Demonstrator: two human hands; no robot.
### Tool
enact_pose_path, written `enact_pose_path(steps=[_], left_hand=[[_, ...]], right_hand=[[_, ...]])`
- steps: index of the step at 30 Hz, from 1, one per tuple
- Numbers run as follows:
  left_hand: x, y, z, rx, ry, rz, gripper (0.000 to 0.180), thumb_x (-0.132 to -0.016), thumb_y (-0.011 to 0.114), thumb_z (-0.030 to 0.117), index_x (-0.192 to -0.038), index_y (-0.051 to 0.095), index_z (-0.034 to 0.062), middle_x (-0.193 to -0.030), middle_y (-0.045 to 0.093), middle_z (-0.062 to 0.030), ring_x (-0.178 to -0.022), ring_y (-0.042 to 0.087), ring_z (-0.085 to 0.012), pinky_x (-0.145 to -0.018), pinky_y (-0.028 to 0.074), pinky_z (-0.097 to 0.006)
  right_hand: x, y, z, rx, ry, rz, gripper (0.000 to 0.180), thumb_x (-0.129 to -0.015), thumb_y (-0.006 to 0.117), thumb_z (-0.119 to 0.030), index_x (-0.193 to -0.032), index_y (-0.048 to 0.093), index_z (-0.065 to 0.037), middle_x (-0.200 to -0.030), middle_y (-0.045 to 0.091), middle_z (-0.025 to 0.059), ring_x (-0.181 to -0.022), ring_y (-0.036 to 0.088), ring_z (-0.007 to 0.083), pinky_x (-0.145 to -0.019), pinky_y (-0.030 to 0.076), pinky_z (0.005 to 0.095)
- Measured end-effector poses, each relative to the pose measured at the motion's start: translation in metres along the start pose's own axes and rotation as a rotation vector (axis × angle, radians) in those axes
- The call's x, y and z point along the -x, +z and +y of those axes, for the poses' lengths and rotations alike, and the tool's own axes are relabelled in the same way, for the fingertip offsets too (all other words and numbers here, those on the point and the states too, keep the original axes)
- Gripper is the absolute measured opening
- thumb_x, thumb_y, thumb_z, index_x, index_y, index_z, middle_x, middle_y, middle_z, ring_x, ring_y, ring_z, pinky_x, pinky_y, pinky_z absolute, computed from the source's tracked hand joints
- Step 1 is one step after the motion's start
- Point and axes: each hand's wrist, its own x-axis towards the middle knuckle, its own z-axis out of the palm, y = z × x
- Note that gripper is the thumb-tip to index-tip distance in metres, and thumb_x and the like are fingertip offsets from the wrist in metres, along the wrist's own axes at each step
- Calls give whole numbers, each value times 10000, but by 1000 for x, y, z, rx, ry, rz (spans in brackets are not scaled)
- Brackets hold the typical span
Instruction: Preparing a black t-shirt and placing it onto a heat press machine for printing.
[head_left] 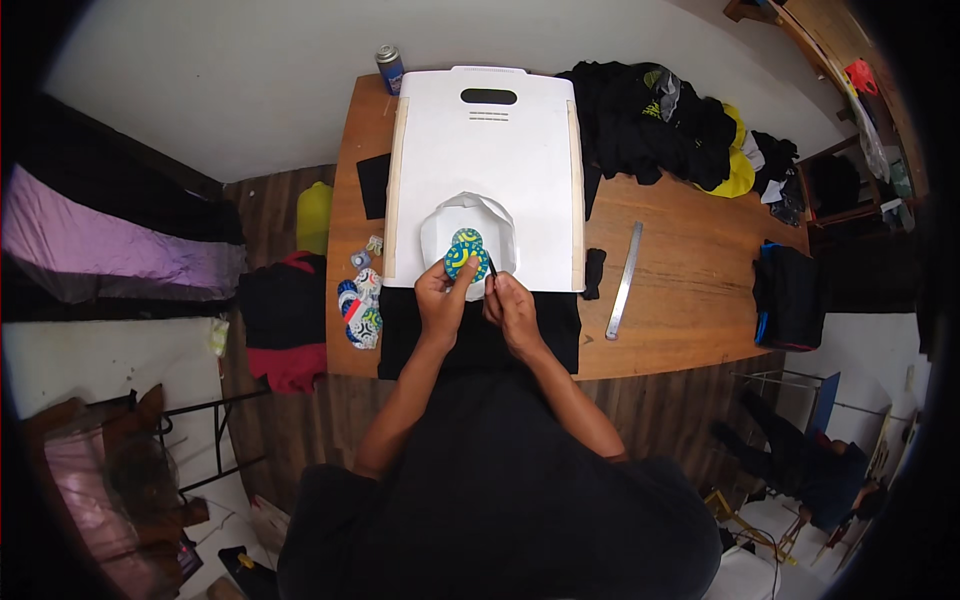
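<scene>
My left hand (440, 300) pinches a round teal piece with a yellow and blue pattern (462, 263), thumb on top. A similar round piece (467, 237) shows just beyond it. My right hand (513, 312) is closed on a thin black tool (491, 266), whose tip points at the round piece's right edge; its exact kind is hard to make out. Both hands are over the near side of a shallow white round tray or paper ring (430, 240). This rests on a large white panel (490, 165) with a handle slot and tape-like strips along its sides.
Patterned round pieces (362, 310) lie left of the panel. A metal ruler (625, 280) lies on the wooden table (690, 270) to the right. Dark clothes (650, 125) are piled at the back right, and a spray can (389, 70) stands back left. Another person (815, 460) is at far right.
</scene>
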Motion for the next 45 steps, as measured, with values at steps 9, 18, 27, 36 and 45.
enact_pose_path(steps=[9,18,27,36,45], left_hand=[[0,1,1,4,7,-3,153,-926,712,115,-994,707,-22,-896,708,-20,-799,615,-41,-717,467,-195],[0,3,3,8,9,-4,152,-925,713,112,-994,706,-23,-895,707,-21,-793,618,-43,-709,468,-195],[0,4,4,0,-7,6,130,-925,714,113,-952,704,-13,-871,700,-9,-770,602,-32,-683,454,-189],[-1,4,6,-8,-6,9,129,-922,714,121,-935,705,-7,-861,691,-2,-772,595,-33,-692,454,-196],[-4,0,-2,-27,13,-9,136,-914,721,125,-921,700,-9,-854,688,0,-768,595,-37,-692,459,-203]], right_hand=[[-1,0,0,-13,-18,10,366,-1087,395,-361,-909,523,-67,-560,312,-65,-471,259,46,-454,235,234],[-2,-1,2,-10,-27,6,362,-1083,406,-365,-911,519,-67,-563,318,-63,-469,260,45,-457,240,230],[-2,-1,-1,-29,-35,46,359,-1085,402,-353,-903,515,-65,-558,308,-64,-463,251,43,-450,230,232],[-2,-1,-6,1,-7,19,347,-1087,384,-348,-924,506,-67,-569,304,-53,-473,267,60,-465,248,231],[-2,-2,-3,-32,-1,-1,344,-1084,404,-342,-923,525,-63,-562,313,-65,-470,255,45,-457,238,230]])
